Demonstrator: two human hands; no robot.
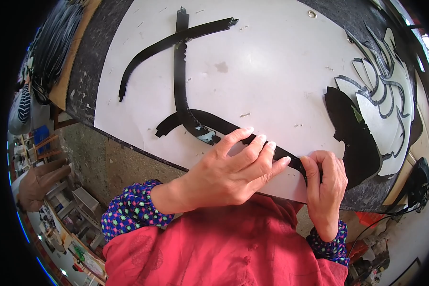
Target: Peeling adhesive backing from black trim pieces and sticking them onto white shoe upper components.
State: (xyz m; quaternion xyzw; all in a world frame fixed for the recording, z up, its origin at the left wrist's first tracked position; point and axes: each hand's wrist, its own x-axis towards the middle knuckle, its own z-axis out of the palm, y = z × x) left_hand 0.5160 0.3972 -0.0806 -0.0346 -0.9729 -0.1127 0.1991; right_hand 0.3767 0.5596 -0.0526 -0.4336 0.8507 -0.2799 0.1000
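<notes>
Fingers of your right hand (326, 180) pinch one end of a thin, curved black strip (214, 122); your left hand's extended fingertips rest along it, though whether they grip is unclear. It lies near your edge of the smooth white sheet (267, 90) on the scuffed dark surface (87, 81), crossing a J-shaped black strip (179, 78), left of a rounded black panel (355, 140).

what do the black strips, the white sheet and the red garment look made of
Black strips: perhaps leather or an imitation, thin, with slight sheen and notched edges. White sheet: possibly plastic or coated board, smooth with soft glare. Red garment: likely cloth, mostly matte, softly folded.
</notes>
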